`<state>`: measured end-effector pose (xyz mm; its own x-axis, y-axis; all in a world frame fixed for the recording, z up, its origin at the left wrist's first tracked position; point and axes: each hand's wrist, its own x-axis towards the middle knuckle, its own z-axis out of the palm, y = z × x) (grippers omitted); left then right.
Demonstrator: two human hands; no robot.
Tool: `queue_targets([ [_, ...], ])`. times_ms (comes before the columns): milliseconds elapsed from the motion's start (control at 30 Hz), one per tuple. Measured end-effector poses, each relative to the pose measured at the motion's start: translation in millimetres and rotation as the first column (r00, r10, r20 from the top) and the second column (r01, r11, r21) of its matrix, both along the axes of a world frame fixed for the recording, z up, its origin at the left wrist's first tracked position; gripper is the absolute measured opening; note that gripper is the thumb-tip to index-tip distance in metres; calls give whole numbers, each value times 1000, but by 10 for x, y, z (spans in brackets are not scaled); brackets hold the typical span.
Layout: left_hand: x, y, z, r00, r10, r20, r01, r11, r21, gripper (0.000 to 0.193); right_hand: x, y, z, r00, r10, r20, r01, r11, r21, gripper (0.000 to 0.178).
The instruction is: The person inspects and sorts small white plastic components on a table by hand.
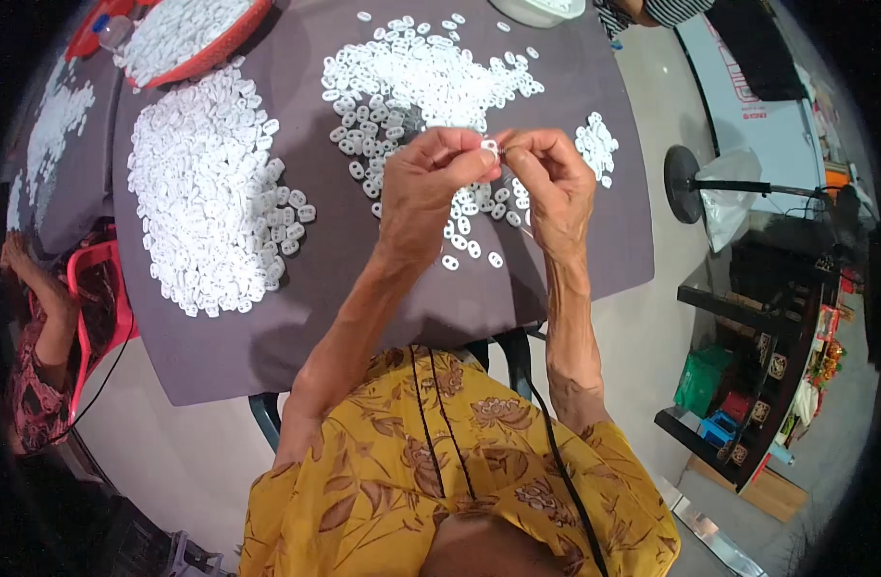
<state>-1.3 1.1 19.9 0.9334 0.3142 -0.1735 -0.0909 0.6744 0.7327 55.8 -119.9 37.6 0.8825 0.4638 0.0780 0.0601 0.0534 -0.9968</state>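
Note:
Both hands meet above the middle of a table covered in dark grey cloth [363, 317]. My left hand [419, 188] pinches a small white oval plastic piece [489, 146] with two openings between thumb and forefinger. Right beside it, my right hand [554, 190] has its thumb and forefinger pressed together at the piece's right edge; what they grip is too small to make out. Beneath and beyond my hands spreads a loose heap of similar white pieces [431, 72], partly hidden by my fingers. Several stray ones lie nearer me.
A large pile of white pieces [195, 192] covers the table's left side; a small cluster [596, 146] lies at right. A red basket [210, 65] and a white bowl [541, 13] stand at the far edge. A person's arm [46, 298] and red chair [102, 252] are at left.

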Motion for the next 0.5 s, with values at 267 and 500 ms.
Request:
queue_targets([
  [267, -19, -38, 44, 1000, 1, -25, 1, 998, 65, 8, -10, 14, 41, 1000, -6, 9, 7, 1000, -18, 3],
  [500, -27, -17, 97, 999, -13, -31, 15, 998, 59, 8, 17, 15, 95, 1000, 13, 4, -13, 1000, 3, 4],
])
